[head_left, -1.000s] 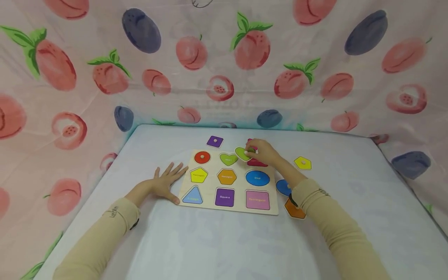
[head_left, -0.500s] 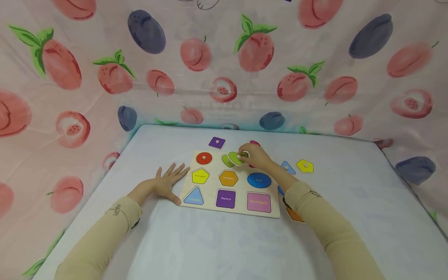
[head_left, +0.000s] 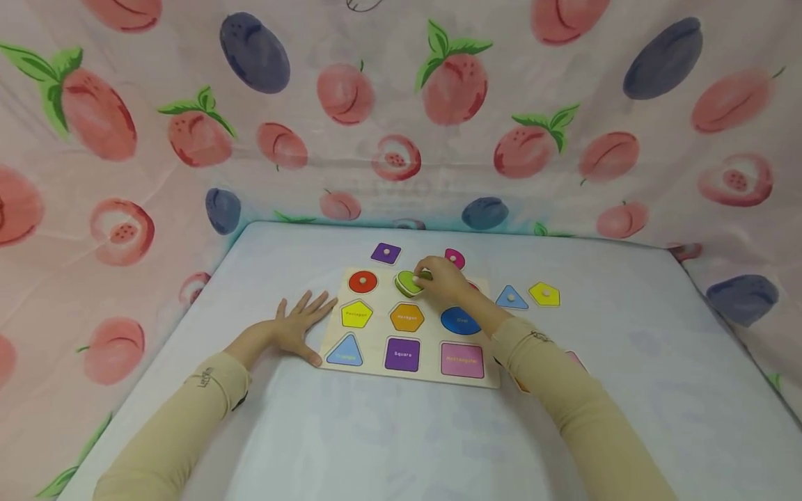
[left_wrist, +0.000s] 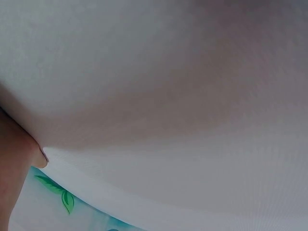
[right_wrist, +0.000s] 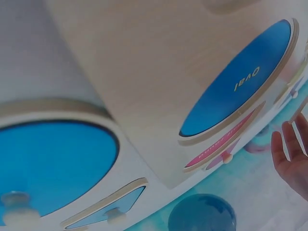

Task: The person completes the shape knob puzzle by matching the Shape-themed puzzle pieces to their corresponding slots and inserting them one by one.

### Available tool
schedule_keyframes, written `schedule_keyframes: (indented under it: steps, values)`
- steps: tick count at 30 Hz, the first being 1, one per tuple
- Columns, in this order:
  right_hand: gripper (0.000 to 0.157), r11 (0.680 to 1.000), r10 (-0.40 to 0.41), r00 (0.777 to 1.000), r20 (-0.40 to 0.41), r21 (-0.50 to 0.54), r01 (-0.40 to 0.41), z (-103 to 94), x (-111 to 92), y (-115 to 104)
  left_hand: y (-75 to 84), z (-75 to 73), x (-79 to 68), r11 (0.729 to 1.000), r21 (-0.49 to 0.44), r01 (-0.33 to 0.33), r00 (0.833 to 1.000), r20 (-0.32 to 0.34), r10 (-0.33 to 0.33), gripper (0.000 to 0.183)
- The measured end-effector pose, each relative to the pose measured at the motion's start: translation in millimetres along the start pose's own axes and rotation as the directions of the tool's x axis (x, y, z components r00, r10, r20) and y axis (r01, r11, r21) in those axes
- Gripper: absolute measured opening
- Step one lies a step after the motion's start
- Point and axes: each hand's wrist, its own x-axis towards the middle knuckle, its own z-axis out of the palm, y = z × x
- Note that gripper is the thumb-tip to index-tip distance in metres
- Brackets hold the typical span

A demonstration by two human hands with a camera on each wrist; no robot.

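My right hand (head_left: 443, 280) pinches a green heart puzzle piece (head_left: 407, 282) by its small knob. The piece sits over the heart slot in the top row of a wooden shape puzzle board (head_left: 374, 339), slightly off the slot's outline. Whether it touches the board I cannot tell. My left hand (head_left: 297, 328) lies with fingers spread along the board's left edge. A red circle piece (head_left: 363, 281) with a knob lies in the top left slot. In the right wrist view the fingers of my right hand (right_wrist: 292, 159) show at the right edge, beyond the oval slot (right_wrist: 243, 79).
Loose knobbed pieces lie around the board: a purple square (head_left: 386, 252), a pink piece (head_left: 454, 259), a blue triangle (head_left: 512, 297) and a yellow pentagon (head_left: 544, 293). A blue oval piece (right_wrist: 53, 163) is beside the board. My right sleeve partly covers an orange piece (head_left: 522, 385).
My right hand has carried the heart piece left, from beside the heart slot to over it. The left hand stays at the board's edge.
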Motion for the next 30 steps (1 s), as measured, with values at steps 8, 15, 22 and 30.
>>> schedule_keyframes:
  steps: [8, 15, 22, 30]
  values:
    - [0.015, 0.999, 0.046, 0.999, 0.01, -0.021, -0.046, 6.0, 7, 1, -1.8, 1.0, 3.2, 1.0, 0.015, 0.013, 1.0, 0.001, -0.013, 0.122]
    - [0.014, 0.999, 0.032, 0.999, 0.009, -0.032, -0.032, 12.3, 13, 3, -2.2, 1.7, 1.9, 1.0, 0.022, 0.021, 1.0, -0.006, -0.021, 0.122]
    - [0.013, 0.998, 0.052, 0.998, 0.028, -0.045, -0.051, 14.1, 12, 2, 0.4, 1.3, 3.6, 1.0, 0.016, 0.01, 1.0, -0.008, -0.01, 0.122]
    - [0.012, 0.995, 0.078, 0.996, 0.048, -0.063, -0.075, 16.3, 14, -4, -0.6, 0.5, 1.6, 1.0, 0.01, 0.003, 1.0, -0.007, -0.003, 0.122]
